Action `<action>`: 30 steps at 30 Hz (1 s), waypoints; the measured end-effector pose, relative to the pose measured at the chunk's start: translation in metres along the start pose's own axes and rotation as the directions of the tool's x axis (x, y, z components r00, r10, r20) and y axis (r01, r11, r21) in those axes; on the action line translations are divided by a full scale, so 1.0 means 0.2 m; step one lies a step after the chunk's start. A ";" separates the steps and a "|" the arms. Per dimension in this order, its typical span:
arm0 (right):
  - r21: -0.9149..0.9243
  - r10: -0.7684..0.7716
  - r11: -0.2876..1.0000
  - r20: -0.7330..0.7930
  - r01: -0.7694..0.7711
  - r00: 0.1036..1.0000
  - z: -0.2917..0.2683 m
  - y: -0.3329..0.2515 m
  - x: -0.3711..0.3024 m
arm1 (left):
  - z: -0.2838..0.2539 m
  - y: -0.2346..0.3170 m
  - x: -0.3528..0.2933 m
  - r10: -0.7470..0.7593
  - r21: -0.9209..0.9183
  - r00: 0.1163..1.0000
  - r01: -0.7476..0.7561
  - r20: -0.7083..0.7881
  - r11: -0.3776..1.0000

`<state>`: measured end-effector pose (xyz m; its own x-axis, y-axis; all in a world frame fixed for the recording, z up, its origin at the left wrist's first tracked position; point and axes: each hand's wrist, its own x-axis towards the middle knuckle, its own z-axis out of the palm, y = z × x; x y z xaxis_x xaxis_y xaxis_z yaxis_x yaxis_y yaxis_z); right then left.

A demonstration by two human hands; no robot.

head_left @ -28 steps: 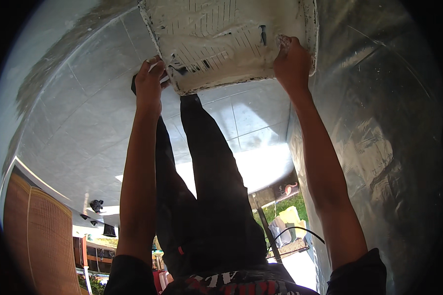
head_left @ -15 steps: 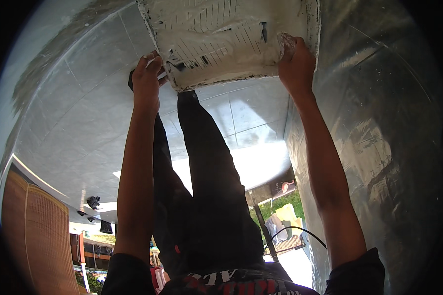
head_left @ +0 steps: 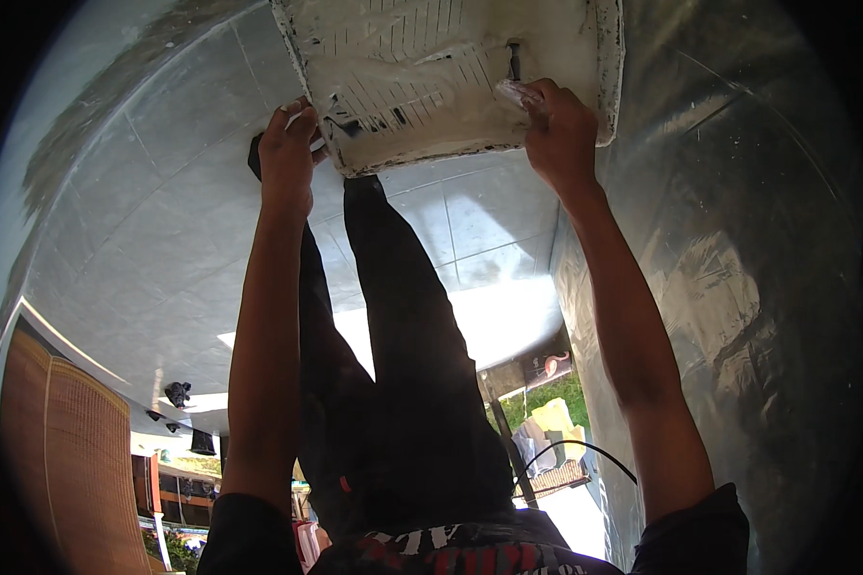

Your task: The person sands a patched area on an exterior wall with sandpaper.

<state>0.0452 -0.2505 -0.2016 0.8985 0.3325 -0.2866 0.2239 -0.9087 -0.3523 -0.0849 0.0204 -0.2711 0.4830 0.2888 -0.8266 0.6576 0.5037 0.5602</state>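
A shallow rectangular tray-like panel (head_left: 470, 105) with a raised rim sits at the top of the head view. Wet-looking cream-white material coats it, and rows of thin dark slits and a few dark gaps show through. My left hand (head_left: 290, 144) is closed at its left rim near the close corner; the fingertips are partly hidden. My right hand (head_left: 564, 134) is over the panel's right part, fingers closed on a small whitish smeared piece (head_left: 518, 93). Whether that piece is a rag or a scraper I cannot tell. It lies close to a dark gap in the coating.
Grey tiled floor (head_left: 144, 259) spreads under and left of my legs (head_left: 403, 316). A shiny grey sheet-like surface (head_left: 729, 287) runs along the right. Toward the bottom are a brown woven screen (head_left: 77, 450), a thin black cable (head_left: 585, 445) and some pale bags (head_left: 551, 431).
My right hand has moved left and slightly toward me across the panel with the whitish piece. My left hand has stayed at the left rim.
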 end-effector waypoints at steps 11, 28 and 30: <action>-0.013 -0.115 0.993 0.206 0.120 0.972 -0.06 0.02 0.03 | 0.01 0.03 -0.03 -0.025 0.022 0.999 0.025 -0.027 0.999; 0.178 0.036 0.982 0.171 -0.066 0.985 -0.03 -0.02 0.10 | 0.02 -0.04 0.00 0.049 0.095 0.996 -0.042 -0.076 0.995; 0.250 0.037 0.966 0.107 -0.063 0.994 -0.09 0.04 0.14 | 0.03 -0.02 0.00 0.056 0.108 0.996 -0.047 -0.077 0.993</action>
<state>0.0791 -0.2541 -0.1960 0.8608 0.3233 -0.3930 0.0650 -0.8358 -0.5452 -0.0831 0.0134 -0.2725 0.4731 0.3778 -0.7959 0.6930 0.3983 0.6010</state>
